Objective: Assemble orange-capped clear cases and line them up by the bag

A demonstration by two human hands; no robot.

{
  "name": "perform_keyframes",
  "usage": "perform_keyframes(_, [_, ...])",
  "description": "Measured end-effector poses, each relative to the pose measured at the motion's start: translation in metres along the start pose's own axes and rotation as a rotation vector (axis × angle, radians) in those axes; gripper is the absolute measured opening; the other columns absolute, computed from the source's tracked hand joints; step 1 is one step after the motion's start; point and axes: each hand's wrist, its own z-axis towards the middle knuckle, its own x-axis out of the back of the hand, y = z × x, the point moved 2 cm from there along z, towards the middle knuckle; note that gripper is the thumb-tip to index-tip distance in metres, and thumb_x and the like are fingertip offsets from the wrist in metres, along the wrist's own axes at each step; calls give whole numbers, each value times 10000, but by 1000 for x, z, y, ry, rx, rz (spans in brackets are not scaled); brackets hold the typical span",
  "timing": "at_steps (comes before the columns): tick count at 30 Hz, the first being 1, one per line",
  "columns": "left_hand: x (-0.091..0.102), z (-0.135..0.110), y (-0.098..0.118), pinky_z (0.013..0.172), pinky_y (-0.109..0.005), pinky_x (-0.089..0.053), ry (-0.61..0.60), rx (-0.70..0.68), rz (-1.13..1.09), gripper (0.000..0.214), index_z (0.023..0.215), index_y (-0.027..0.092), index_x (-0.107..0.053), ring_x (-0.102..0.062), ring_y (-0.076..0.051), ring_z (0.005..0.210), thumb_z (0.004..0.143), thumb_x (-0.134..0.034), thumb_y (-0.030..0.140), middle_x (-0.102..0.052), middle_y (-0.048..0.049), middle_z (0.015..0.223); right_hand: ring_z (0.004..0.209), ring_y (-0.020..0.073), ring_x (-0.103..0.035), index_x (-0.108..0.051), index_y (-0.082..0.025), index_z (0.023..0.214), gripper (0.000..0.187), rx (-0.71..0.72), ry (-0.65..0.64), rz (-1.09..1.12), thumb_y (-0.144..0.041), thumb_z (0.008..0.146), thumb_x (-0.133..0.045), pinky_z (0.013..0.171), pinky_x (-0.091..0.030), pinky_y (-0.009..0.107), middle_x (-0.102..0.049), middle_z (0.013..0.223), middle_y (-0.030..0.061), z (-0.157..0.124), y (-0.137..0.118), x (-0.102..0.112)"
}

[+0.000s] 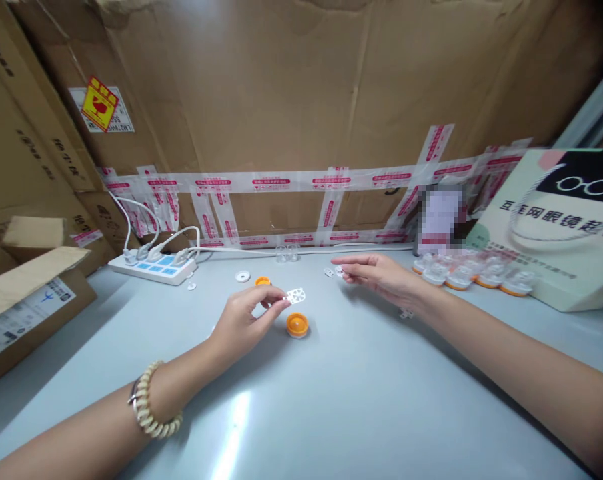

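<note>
My left hand point(251, 310) pinches a thin white plastic piece with cut-out holes point(296, 296) between thumb and fingers. Just below that piece stands a round orange cup-like part point(297, 325). A second orange part point(263, 281) shows behind my left fingers, and a white ring point(242, 275) lies to its left. With fingers stretched toward the left, my right hand point(374, 275) holds a small white piece point(339, 271) at the thumb. Beside its fingertips another small white piece point(328, 272) rests on the table. More white bits point(406, 313) lie under my right wrist.
A white power strip point(154, 268) with plugged-in cords is at the back left, near an open cardboard box point(36, 307). Clear parts point(287, 253) stand by the taped cardboard wall point(281, 100). Several clear-and-orange assemblies point(489, 273) sit before a printed bag point(556, 260).
</note>
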Motion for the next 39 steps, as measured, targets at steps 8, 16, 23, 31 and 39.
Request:
perform_keyframes(8, [-1,0,0,613,-227,-491,-11,3,-9,70,788,159,-637,-613,-119,635,805,-577,191,-682,-17,714,744,110,-649,-647,-165,764,158,-21,-41,113,-169,633,-735,877,-500,289,-680,741,15,-13,5,-23])
perform_keyframes(16, [-2,0,-1,622,-225,-491,-12,0,-4,69,804,160,-637,-610,-114,639,810,-576,191,-686,-17,738,815,118,-649,-638,-162,767,182,-31,-62,114,-208,623,-739,913,-459,287,-693,799,36,-24,8,-38])
perform_keyframes(23, [-3,-3,2,633,-227,-500,-27,-38,1,56,798,164,-629,-616,-115,639,808,-577,183,-686,-13,727,791,131,-597,-671,-212,889,312,163,-22,-13,-322,607,-745,844,-446,330,-654,869,13,-37,4,-50])
perform_keyframes(31, [-7,-5,10,643,-215,-497,-62,-50,-27,58,810,164,-629,-615,-109,640,810,-572,170,-687,-9,724,893,172,-572,-720,-258,834,153,324,23,-282,-272,713,-628,858,-431,345,-622,902,28,-55,2,-69])
perform_keyframes(39, [-5,-8,17,621,-191,-492,-46,-43,-51,47,784,161,-627,-608,-99,616,797,-582,159,-678,1,696,849,170,-595,-704,-255,861,143,471,-9,-455,-263,776,-589,774,-464,320,-630,896,31,-57,3,-70])
